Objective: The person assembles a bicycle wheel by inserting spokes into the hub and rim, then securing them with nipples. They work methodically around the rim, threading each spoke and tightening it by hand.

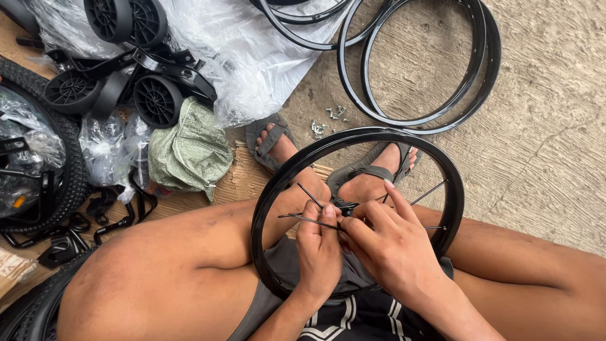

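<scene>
While the left hand (319, 243) pinches a thin spoke (309, 220) in closed fingers, the right hand (385, 243) — index extended — grips the hub (346, 205) inside the black rim (278, 183).

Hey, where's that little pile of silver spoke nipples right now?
The small silver parts lie on the concrete floor at top centre, just beyond the sandalled foot and beside the stacked black rims.

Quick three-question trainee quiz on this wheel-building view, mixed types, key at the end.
1. True or false: both hands work at the hub inside the black rim.
2. What lies on the concrete just above the sandalled feet? A) small metal nipples B) a wrench C) a chain
3. What thin parts does the left hand pinch, with the right hand beside it?

Key: 1 true; 2 A; 3 spokes.
</scene>
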